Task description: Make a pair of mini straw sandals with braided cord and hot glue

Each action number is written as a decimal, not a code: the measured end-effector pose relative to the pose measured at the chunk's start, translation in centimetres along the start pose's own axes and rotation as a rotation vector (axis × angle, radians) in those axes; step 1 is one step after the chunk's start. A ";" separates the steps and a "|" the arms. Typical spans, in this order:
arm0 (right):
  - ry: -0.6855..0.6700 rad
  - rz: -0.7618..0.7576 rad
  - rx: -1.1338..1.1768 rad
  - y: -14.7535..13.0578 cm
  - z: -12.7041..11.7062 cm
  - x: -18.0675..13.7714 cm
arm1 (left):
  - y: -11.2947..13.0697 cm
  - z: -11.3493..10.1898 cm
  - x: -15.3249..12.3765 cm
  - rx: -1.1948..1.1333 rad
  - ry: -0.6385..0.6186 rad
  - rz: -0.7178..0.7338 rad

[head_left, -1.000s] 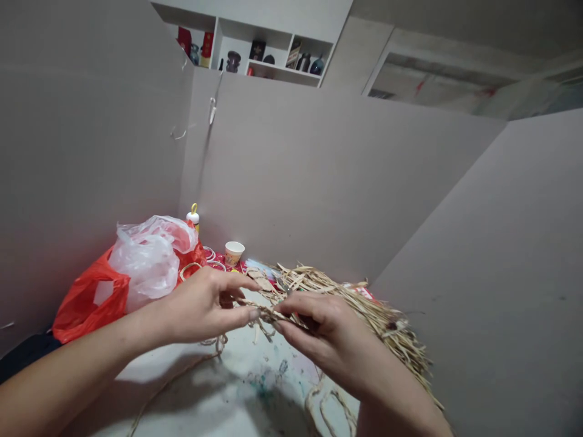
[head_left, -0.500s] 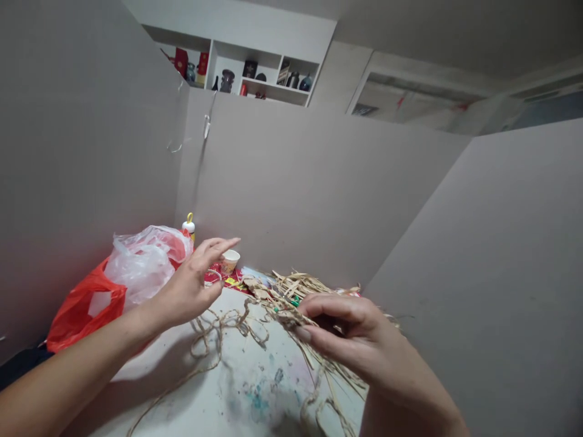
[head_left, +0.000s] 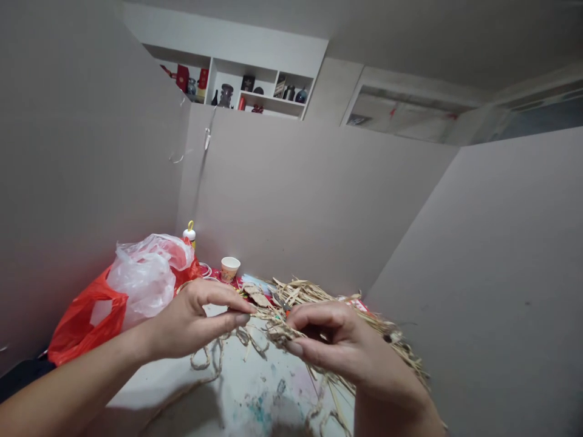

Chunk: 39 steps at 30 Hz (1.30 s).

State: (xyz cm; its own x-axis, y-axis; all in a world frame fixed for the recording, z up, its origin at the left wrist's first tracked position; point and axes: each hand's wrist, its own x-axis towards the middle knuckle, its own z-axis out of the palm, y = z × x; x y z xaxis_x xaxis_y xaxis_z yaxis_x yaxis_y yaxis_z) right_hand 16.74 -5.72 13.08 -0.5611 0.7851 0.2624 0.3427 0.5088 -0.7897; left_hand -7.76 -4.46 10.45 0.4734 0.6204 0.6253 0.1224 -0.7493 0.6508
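My left hand (head_left: 198, 321) pinches a twisted straw cord (head_left: 262, 314) between thumb and fingertips. My right hand (head_left: 337, 349) is closed on the same cord a little to the right, where it joins a bundle of dry straw strips (head_left: 359, 328). Both hands are held just above the paint-stained white table (head_left: 255, 400). Loose loops of the cord (head_left: 212, 358) hang down and lie on the table under my left hand.
A red plastic bag (head_left: 86, 315) with a clear bag (head_left: 146, 273) on it sits at the left. A paper cup (head_left: 230, 268) and a small bottle with a yellow ring (head_left: 189, 232) stand at the back. Grey partition walls (head_left: 319, 200) close in three sides.
My left hand, lifted and spread half a second ago, has come back down and pinched the cord again next to my right hand. The view has tilted slightly up.
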 end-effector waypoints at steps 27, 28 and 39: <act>0.231 -0.109 0.426 -0.9 0.5 0.0 | 0.5 3.1 1.0 0.822 0.529 0.730; 0.247 -0.112 0.427 -1.1 0.4 -0.2 | 0.6 3.5 1.1 0.808 0.542 0.720; 0.448 -0.190 0.486 -1.8 -0.2 -0.4 | 1.0 7.2 4.1 0.662 0.699 0.567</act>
State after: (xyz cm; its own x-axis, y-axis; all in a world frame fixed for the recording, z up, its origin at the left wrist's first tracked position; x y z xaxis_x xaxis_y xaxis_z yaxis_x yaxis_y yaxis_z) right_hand 16.55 -6.86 14.50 -0.1763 0.8217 0.5420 -0.1668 0.5177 -0.8391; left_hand 0.56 -4.34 10.55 0.0388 -0.0127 0.9992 0.5831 -0.8117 -0.0330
